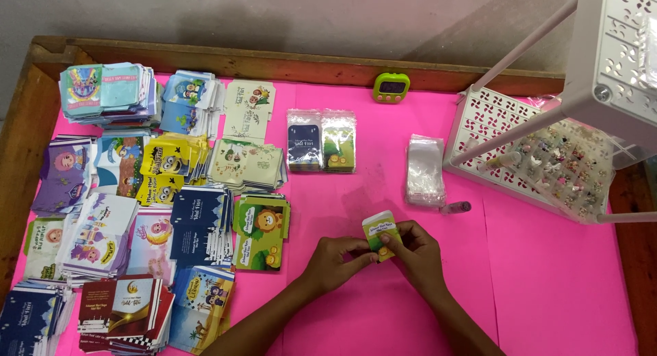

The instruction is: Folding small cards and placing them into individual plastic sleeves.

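Both my hands hold one small green and yellow printed card envelope (380,234) just above the pink table cover (547,287). My left hand (337,260) pinches its lower left edge. My right hand (416,250) grips its right side with thumb on the front. Left of my hands lies a stack of green lion-print envelopes (261,231).
Many stacks of printed envelopes (123,192) fill the left half. Two packed clear bags (321,140) lie at centre back, a pile of clear plastic sleeves (425,169) to the right, a green timer (391,87) by the wooden edge, and a white plastic rack (547,157) at right.
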